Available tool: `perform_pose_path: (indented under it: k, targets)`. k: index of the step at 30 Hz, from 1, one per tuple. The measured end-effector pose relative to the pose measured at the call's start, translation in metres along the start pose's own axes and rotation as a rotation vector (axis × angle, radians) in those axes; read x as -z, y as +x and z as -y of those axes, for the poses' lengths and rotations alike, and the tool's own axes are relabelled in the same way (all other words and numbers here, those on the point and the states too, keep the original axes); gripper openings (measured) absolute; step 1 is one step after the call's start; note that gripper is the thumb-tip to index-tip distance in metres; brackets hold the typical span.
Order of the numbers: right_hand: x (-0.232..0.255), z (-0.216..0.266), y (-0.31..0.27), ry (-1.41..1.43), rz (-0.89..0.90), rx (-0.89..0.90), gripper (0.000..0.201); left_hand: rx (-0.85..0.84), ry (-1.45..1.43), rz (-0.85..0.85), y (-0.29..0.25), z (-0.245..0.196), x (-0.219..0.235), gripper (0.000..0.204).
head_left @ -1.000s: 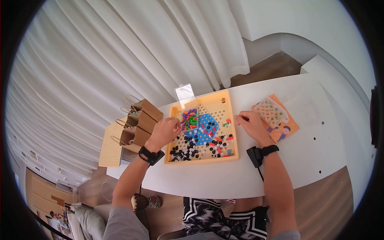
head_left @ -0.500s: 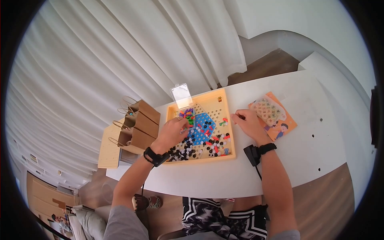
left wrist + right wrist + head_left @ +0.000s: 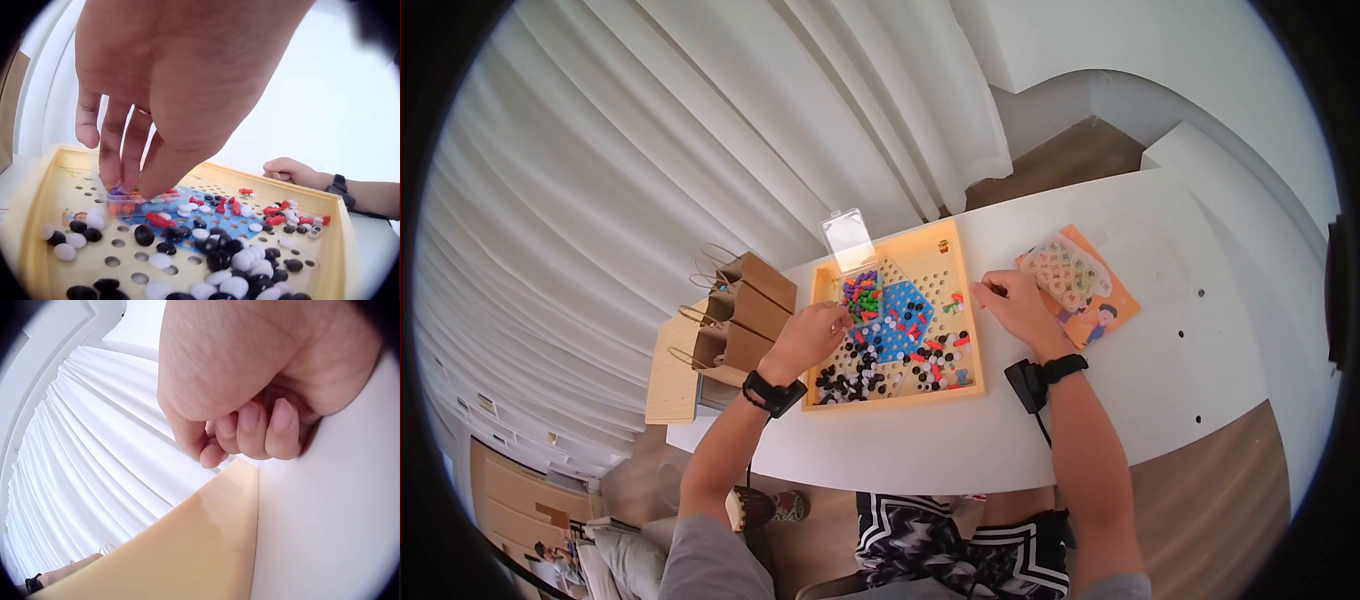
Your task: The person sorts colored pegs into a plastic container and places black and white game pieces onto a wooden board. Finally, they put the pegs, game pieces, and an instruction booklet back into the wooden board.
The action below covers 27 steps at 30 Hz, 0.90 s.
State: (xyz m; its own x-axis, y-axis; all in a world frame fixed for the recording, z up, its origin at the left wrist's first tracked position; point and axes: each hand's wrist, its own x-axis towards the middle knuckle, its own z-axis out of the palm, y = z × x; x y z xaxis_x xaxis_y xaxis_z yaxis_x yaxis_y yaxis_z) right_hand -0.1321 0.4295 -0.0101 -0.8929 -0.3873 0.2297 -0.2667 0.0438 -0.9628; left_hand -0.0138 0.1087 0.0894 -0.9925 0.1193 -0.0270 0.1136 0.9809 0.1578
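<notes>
My left hand [image 3: 805, 336] reaches down at the left side of a clear plastic box [image 3: 150, 208] of colourful pegs [image 3: 862, 292]. In the left wrist view its fingers point straight down, with the fingertips right at the box; the hand hides part of the pegs. The box stands on a wooden game board [image 3: 895, 402] with holes and a blue hexagon, its clear lid [image 3: 848, 240] raised. Black and white stones [image 3: 234, 269] and red pegs [image 3: 159, 220] lie scattered over the board. My right hand [image 3: 1017, 303] rests on the table beside the board, fingers curled into the palm, nothing visible in it.
Brown paper bags [image 3: 750, 310] and a light wooden board [image 3: 670, 375] stand to the left. On the right lies an orange booklet [image 3: 1108, 318] with a clear pack of round pieces [image 3: 1062, 275] on it. A white curtain [image 3: 730, 120] hangs behind the white table [image 3: 1140, 400].
My left hand moved over the peg box, then drew back to its left side. My right hand stays in place next to the board. The whole view has shifted slightly.
</notes>
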Motion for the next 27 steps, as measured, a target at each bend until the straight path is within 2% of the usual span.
perform_pose_path:
  k: [2, 4, 8, 10, 17, 22, 25, 27]
  targets:
    - [-0.001, 0.000, 0.000, -0.001, 0.001, 0.002, 0.037, 0.017, 0.004, 0.020, -0.006, 0.001, -0.002, 0.014]
    - [0.000, 0.000, 0.001, -0.005, 0.002, 0.004, 0.037, -0.070, 0.062, -0.003, -0.011, -0.002, -0.006, 0.016]
    - [0.000, 0.002, 0.000, -0.001, 0.005, -0.009, 0.037, -0.124, 0.139, -0.035, -0.012, -0.001, -0.017, 0.015]
    - [0.001, 0.002, 0.000, 0.002, -0.001, -0.026, 0.036, -0.287, 0.297, -0.114, -0.009, 0.002, -0.024, 0.011]
    - [0.000, 0.000, 0.000, 0.002, 0.000, 0.014, 0.036, -0.307, 0.274, -0.108, -0.007, -0.002, -0.020, 0.010]
    - [-0.001, -0.001, 0.001, -0.010, 0.008, 0.001, 0.035, -0.121, 0.201, -0.169, 0.007, -0.009, 0.003, 0.012]
    - [-0.001, 0.000, 0.000, -0.002, -0.004, 0.043, 0.037, -0.126, 0.176, -0.173, 0.020, -0.007, 0.007, 0.013]
    - [0.000, 0.000, 0.000, 0.009, 0.015, -0.043, 0.036, -0.150, 0.189, -0.167, 0.024, -0.006, 0.006, 0.013]
